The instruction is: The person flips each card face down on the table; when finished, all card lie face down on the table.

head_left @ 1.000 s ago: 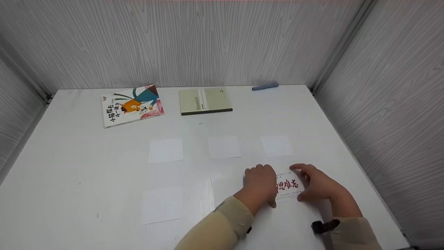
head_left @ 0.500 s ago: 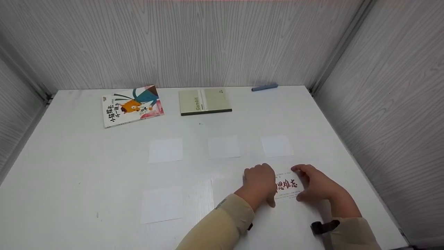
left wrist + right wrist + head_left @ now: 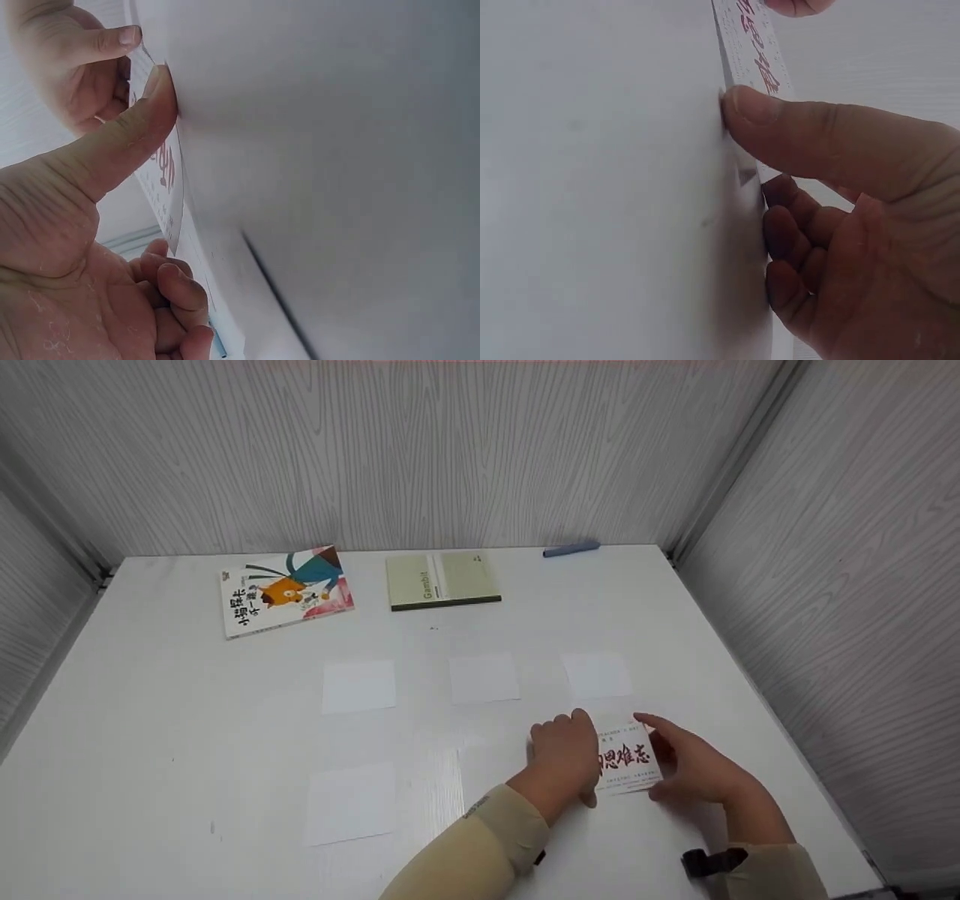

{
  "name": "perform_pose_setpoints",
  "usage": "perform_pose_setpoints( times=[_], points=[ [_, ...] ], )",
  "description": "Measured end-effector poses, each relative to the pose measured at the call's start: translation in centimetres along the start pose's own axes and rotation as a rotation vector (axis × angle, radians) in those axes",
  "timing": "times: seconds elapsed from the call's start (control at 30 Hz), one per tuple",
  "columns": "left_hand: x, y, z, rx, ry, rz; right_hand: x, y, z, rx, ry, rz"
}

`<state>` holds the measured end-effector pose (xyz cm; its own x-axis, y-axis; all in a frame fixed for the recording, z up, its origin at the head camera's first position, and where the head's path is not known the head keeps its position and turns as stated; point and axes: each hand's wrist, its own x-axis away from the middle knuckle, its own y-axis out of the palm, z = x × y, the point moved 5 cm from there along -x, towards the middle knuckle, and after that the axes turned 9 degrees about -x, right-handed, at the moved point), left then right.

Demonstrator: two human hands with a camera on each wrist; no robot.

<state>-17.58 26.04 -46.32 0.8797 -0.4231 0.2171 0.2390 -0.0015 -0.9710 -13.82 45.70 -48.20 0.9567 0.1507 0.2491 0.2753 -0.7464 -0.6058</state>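
Note:
A white card with red lettering lies between my two hands near the front right of the table. My left hand covers the card's left part and grips it, its thumb at the near edge. At the right end, my right hand spans the card, the thumb by the near corner and the index finger by the far one. The card's right side looks slightly raised. Just left of my left hand, a pale sheet is partly hidden by the arm.
Blank white cards lie beyond my hands: a left one, a middle one and a right one. Another blank card is at the near left. A picture book, green notebook and blue pen lie at the back.
My right hand has shifted slightly to the right, and the card's right side has come up a little with it. The left hand stays nearly still.

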Motion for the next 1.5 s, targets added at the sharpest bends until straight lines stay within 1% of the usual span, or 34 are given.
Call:
perform_pose_setpoints(
  times=[0.1,0.27,0.4,0.57,0.8,0.97,1.2,1.27,1.37,1.47,1.5],
  points=[
    [0.2,0.0,-0.2,0.003,0.005,0.013,0.4,0.3,-0.3,-0.042,0.004,-0.018],
    [0.7,0.0,-0.7,0.001,0.023,0.028,1.2,0.5,-0.5,-0.090,0.011,-0.005],
    [1.3,-0.1,-0.8,0.011,0.039,0.050,1.9,0.2,-0.8,-0.117,-0.046,0.011],
    [1.9,-0.6,-0.5,0.011,0.078,0.128,2.8,0.2,-1.8,-0.140,-0.120,0.048],
    [2.5,-1.3,0.1,-0.020,0.122,0.230,3.2,0.9,-3.6,-0.141,-0.207,0.107],
    [2.9,-2.0,0.6,-0.043,0.154,0.268,3.1,1.8,-4.5,-0.127,-0.216,0.145],
    [3.3,-3.0,0.9,-0.021,0.219,0.325,3.4,2.1,-6.2,-0.068,-0.234,0.177],
    [3.4,-3.3,0.8,0.000,0.235,0.333,3.6,1.9,-6.5,-0.084,-0.270,0.177],
    [3.5,-3.7,0.4,0.090,0.250,0.314,3.7,1.4,-6.6,-0.180,-0.372,0.157],
    [3.6,-4.2,0.0,0.258,0.265,0.279,3.7,1.1,-6.3,-0.318,-0.475,0.097],
    [3.6,-4.3,-0.1,0.324,0.271,0.270,3.6,1.1,-6.1,-0.352,-0.492,0.074]
  ],
)
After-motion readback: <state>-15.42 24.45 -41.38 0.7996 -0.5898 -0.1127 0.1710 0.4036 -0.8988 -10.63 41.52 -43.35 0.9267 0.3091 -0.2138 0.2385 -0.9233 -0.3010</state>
